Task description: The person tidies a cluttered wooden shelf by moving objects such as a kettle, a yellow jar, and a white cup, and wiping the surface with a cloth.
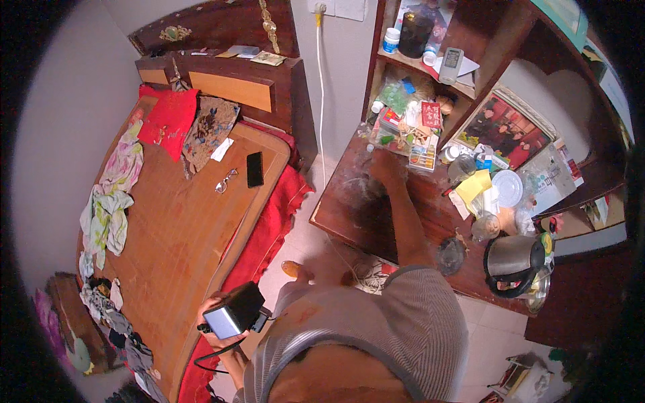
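Observation:
My left hand, low beside the bed, grips a black boxy device with a silvery end and a black cable. Over at the desk, my right arm reaches out. My right hand is lowered to the dark wooden desktop, which has pale dusty smears around it. Its fingers look curled down, and anything under them is hidden. Just beyond it are a small clear case of vials and a heap of small packets and bags.
An electric kettle, a dark round dish, a white plastic lid and a framed photo crowd the desk's right side. On the bed mat lie a phone and glasses. Coiled cables lie below the desk.

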`<state>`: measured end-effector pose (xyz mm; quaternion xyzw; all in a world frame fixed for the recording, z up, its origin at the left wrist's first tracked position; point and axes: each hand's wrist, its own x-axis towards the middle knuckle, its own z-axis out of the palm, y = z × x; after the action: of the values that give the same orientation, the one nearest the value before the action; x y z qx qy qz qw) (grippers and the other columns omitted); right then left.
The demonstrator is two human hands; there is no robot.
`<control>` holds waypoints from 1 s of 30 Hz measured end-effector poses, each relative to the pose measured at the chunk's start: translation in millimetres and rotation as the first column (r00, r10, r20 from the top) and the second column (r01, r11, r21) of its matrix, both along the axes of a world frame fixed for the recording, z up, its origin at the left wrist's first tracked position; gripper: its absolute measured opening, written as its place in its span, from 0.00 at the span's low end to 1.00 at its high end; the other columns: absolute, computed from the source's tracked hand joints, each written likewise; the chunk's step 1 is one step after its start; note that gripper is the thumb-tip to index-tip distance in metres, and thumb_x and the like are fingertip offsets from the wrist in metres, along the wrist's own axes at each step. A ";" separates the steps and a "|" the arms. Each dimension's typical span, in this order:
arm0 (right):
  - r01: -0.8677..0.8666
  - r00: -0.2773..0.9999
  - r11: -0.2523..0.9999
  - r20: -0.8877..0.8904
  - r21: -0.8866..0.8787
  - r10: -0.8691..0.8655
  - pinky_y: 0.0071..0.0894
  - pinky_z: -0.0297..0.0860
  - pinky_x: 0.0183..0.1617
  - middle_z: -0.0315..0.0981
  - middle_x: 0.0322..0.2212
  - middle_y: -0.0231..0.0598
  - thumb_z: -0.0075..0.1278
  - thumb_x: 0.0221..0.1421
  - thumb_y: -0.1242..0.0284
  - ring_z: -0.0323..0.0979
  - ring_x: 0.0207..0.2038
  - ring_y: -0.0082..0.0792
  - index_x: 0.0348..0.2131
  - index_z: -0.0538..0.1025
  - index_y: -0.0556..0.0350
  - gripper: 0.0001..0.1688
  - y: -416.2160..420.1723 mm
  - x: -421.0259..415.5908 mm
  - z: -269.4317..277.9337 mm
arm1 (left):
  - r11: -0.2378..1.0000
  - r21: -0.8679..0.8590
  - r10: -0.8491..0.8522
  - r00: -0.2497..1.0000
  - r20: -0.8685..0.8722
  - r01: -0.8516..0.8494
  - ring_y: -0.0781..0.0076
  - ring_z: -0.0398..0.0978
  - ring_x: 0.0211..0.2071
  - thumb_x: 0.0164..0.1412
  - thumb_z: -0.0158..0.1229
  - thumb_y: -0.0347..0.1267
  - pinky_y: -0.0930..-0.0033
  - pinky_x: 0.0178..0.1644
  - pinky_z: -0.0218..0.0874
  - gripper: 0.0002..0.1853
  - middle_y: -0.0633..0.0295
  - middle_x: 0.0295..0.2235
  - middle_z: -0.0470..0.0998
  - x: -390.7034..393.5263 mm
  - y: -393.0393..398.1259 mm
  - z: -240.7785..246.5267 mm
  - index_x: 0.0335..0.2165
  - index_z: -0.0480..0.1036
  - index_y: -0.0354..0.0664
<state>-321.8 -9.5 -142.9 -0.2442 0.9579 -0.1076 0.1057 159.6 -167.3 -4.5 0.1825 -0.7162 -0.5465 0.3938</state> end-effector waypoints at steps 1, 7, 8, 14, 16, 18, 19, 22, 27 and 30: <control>-0.133 0.991 0.988 -0.007 0.079 0.134 0.37 0.60 0.45 0.69 0.30 0.48 0.47 0.36 0.67 0.65 0.39 0.47 0.35 0.71 0.55 0.21 10.2 0.1 -5.7 | 1.000 0.007 0.004 1.000 -0.004 -0.004 0.59 0.68 0.35 0.16 0.71 0.36 0.61 0.41 0.59 0.42 0.51 0.31 0.69 -0.2 -0.4 -1.6 0.37 0.63 0.34; -0.323 0.926 0.922 -0.273 -0.212 0.261 0.40 0.61 0.43 0.69 0.29 0.49 0.48 0.38 0.65 0.65 0.38 0.46 0.36 0.71 0.56 0.22 9.0 -0.1 4.1 | 0.998 0.038 0.051 0.997 0.051 -0.053 0.61 0.69 0.34 0.15 0.71 0.37 0.63 0.40 0.59 0.42 0.52 0.30 0.70 -1.2 3.4 -1.1 0.36 0.64 0.33; -0.313 0.919 0.897 -0.338 -0.313 0.203 0.41 0.61 0.43 0.69 0.28 0.50 0.48 0.38 0.65 0.65 0.38 0.47 0.36 0.70 0.56 0.22 0.1 -6.4 -2.4 | 0.999 0.027 0.030 0.998 0.050 -0.031 0.61 0.69 0.33 0.15 0.71 0.37 0.63 0.40 0.59 0.42 0.52 0.30 0.70 -2.2 2.2 -3.2 0.36 0.64 0.33; -0.278 0.950 0.944 -0.198 -0.179 0.243 0.42 0.64 0.37 0.67 0.29 0.53 0.47 0.37 0.74 0.66 0.33 0.50 0.28 0.70 0.60 0.13 -34.2 -26.0 -68.2 | 0.999 0.018 0.029 0.999 0.036 -0.029 0.63 0.69 0.33 0.15 0.71 0.38 0.64 0.40 0.59 0.42 0.53 0.30 0.70 -11.1 3.3 0.1 0.35 0.64 0.32; -0.210 0.972 0.955 -0.154 -0.211 0.180 0.42 0.65 0.35 0.67 0.29 0.52 0.46 0.36 0.77 0.67 0.32 0.50 0.26 0.69 0.60 0.10 -39.4 -28.8 -83.2 | 1.000 -0.003 -0.004 0.999 0.034 0.005 0.63 0.69 0.33 0.15 0.71 0.37 0.64 0.40 0.59 0.42 0.53 0.30 0.70 -11.7 -0.7 -2.3 0.35 0.64 0.32; -0.219 0.967 0.951 -0.182 -0.217 0.181 0.43 0.65 0.34 0.67 0.29 0.52 0.45 0.36 0.79 0.67 0.31 0.50 0.24 0.69 0.60 0.08 -39.1 -27.9 -86.4 | 0.998 -0.027 -0.051 0.998 0.041 0.052 0.63 0.69 0.33 0.15 0.71 0.37 0.64 0.40 0.59 0.42 0.53 0.30 0.70 -12.3 -4.1 -4.1 0.35 0.64 0.32; -0.263 0.949 0.942 -0.234 -0.207 0.213 0.43 0.65 0.34 0.67 0.29 0.52 0.45 0.35 0.80 0.67 0.30 0.50 0.24 0.70 0.60 0.08 -38.2 -25.4 -83.5 | 0.999 -0.014 -0.044 0.999 0.031 0.045 0.63 0.69 0.33 0.15 0.71 0.37 0.64 0.40 0.59 0.42 0.52 0.30 0.70 -12.2 -3.6 -5.7 0.35 0.64 0.32; -0.269 0.929 0.938 -0.317 -0.220 0.192 0.42 0.65 0.34 0.67 0.29 0.51 0.45 0.35 0.81 0.68 0.30 0.49 0.23 0.70 0.60 0.07 -38.9 -31.0 -89.3 | 0.999 0.007 -0.046 0.999 0.006 0.046 0.63 0.69 0.33 0.15 0.71 0.37 0.64 0.40 0.59 0.41 0.52 0.30 0.70 -15.0 -2.9 -8.1 0.35 0.64 0.33; -0.246 0.934 0.817 -0.352 -0.521 0.056 0.36 0.66 0.31 0.67 0.28 0.52 0.45 0.34 0.82 0.68 0.27 0.46 0.25 0.69 0.65 0.10 -29.8 -44.2 -83.4 | 0.999 0.035 0.012 0.999 0.039 -0.013 0.63 0.69 0.33 0.15 0.71 0.38 0.64 0.40 0.59 0.41 0.52 0.31 0.70 -14.0 1.8 -3.4 0.35 0.64 0.33; 0.095 0.995 0.544 0.072 -0.834 -0.063 0.30 0.66 0.29 0.68 0.26 0.46 0.46 0.38 0.80 0.68 0.24 0.38 0.28 0.69 0.65 0.11 -17.6 -48.9 -57.6 | 1.000 0.025 -0.012 0.999 0.050 0.011 0.63 0.69 0.33 0.15 0.71 0.39 0.64 0.40 0.59 0.42 0.52 0.30 0.70 -7.1 -5.0 -10.3 0.35 0.64 0.33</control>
<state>-370.7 -27.1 -200.5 -0.2199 0.7996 -0.5586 -0.0121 152.5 -172.3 -14.8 0.1969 -0.7202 -0.5527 0.3702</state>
